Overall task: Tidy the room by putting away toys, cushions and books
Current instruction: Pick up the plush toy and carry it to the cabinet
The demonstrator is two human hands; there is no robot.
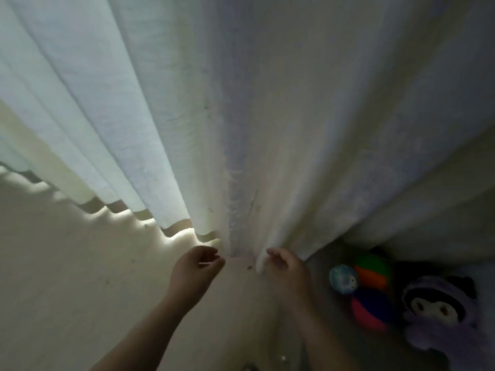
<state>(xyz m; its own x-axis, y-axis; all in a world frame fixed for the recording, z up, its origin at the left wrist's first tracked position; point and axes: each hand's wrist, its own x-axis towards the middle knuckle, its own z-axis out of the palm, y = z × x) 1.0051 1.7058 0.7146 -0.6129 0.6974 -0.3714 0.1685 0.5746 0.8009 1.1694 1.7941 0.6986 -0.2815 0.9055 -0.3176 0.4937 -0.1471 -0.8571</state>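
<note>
One curtain (241, 129) edge sits gripped in the right hand (285, 265), left hand (195, 267) curled on nothing beside it, toys (372, 290) right, open floor (80, 277) left.

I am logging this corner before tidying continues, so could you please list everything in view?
curtain: one, white, hanging across most of the view
floor: one, pale beige, below the curtain
multicoloured ball: one, green, orange, blue and pink, under the curtain's right side
small ball: one, light blue, on the floor beside the multicoloured ball
plush toy: one, purple, on the floor, far right
left hand: one, fingers curled, just below the curtain's hem
right hand: one, gripping the curtain's edge
</note>
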